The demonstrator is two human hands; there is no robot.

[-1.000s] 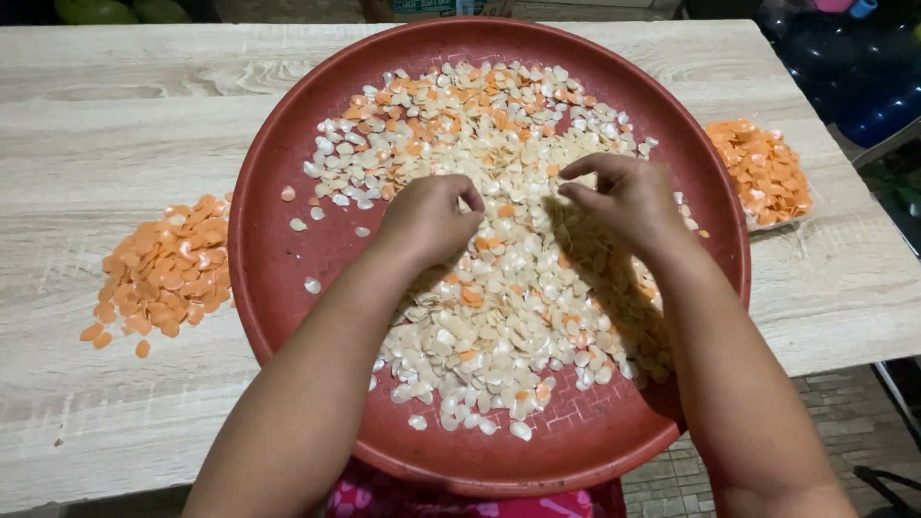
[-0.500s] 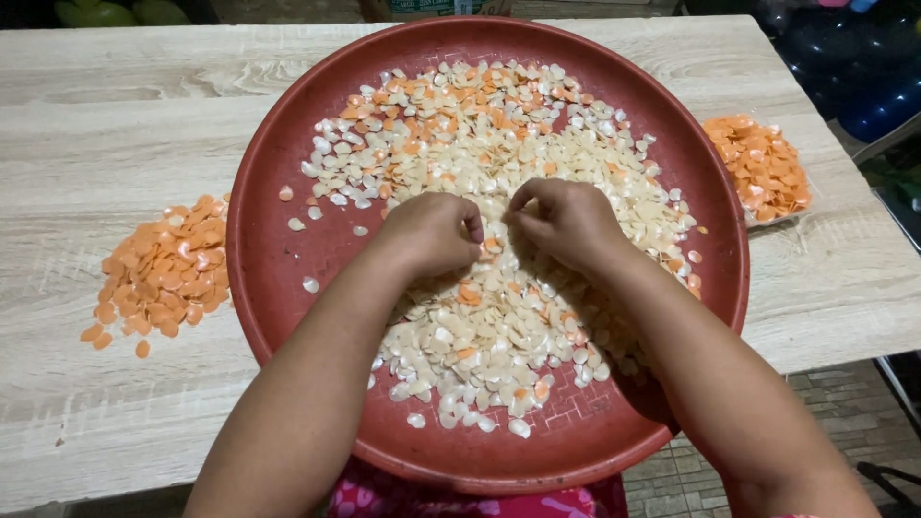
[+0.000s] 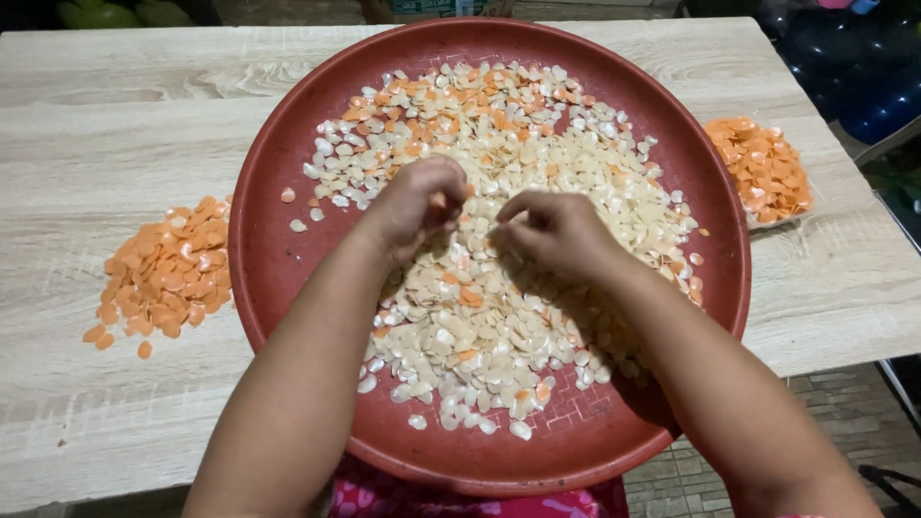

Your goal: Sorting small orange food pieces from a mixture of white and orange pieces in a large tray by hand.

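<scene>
A big round red tray [image 3: 278, 182] lies on the pale wooden table [image 3: 115, 115] and holds a wide spread of flat white and orange seeds [image 3: 537, 125]. My left hand [image 3: 413, 206] rests curled on the seeds at the tray's middle, with an orange seed pinched at its fingertips. My right hand [image 3: 556, 230] sits just beside it, fingers bunched down into the white seeds. Whether it holds any is hidden by the fingers.
A heap of orange seeds [image 3: 163, 273] lies on the table left of the tray. A second orange heap [image 3: 763, 168] lies at the right, near the table's edge. Dark items stand beyond the right corner. Tiled floor shows below.
My right hand has slid left across the seeds toward my left hand, and both hands now sit close together at the tray's middle. My left hand has barely shifted.
</scene>
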